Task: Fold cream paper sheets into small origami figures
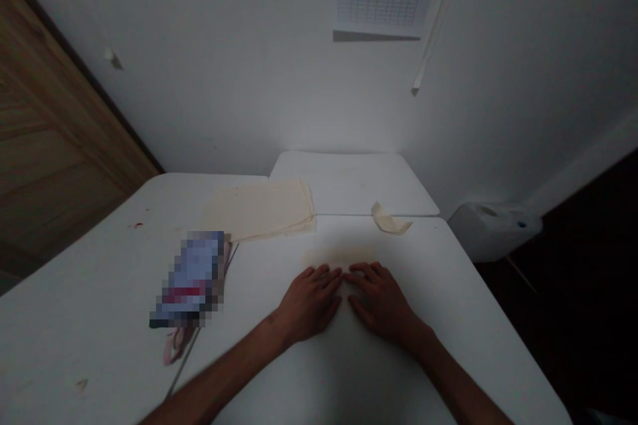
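Observation:
My left hand (310, 300) and my right hand (379, 299) lie flat side by side on the white table (100, 305), fingers stretched out and fingertips almost touching. Both press on a pale cream piece of cloth (339, 255) that shows just beyond the fingertips. Neither hand grips anything. A stack of folded cream cloths (259, 210) lies further back to the left. A small crumpled cream scrap (391, 221) sits behind my right hand.
A blurred-out flat object (189, 277) lies left of my left hand, with pink straps (174, 345) under it. A second white table (353, 182) meets the wall. A white container (493, 229) stands on the floor at right. A wooden door (44, 146) is at left.

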`<move>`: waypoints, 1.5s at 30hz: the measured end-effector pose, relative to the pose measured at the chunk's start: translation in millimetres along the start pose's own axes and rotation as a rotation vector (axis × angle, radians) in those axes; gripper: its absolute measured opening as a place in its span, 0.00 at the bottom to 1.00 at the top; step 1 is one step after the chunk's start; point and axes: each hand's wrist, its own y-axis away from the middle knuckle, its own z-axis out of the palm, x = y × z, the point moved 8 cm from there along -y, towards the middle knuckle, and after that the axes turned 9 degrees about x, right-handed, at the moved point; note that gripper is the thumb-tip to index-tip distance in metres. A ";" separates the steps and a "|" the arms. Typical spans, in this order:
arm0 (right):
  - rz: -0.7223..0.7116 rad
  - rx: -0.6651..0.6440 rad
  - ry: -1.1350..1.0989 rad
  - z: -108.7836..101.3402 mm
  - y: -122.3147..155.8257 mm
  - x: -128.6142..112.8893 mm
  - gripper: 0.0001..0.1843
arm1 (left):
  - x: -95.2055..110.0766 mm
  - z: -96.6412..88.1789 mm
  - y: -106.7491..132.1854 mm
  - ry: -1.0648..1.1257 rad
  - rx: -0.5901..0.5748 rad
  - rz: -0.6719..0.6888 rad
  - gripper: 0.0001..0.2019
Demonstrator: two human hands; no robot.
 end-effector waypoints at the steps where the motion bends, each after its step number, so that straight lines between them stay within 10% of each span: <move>1: 0.002 -0.004 0.001 0.3 0.1 0.0 0.25 | 0.0 -0.2 0.2 0.002 0.005 0.000 0.20; 45: 0.020 -0.013 -0.017 2.4 0.1 2.4 0.24 | -2.6 3.1 3.5 -0.050 0.015 0.023 0.14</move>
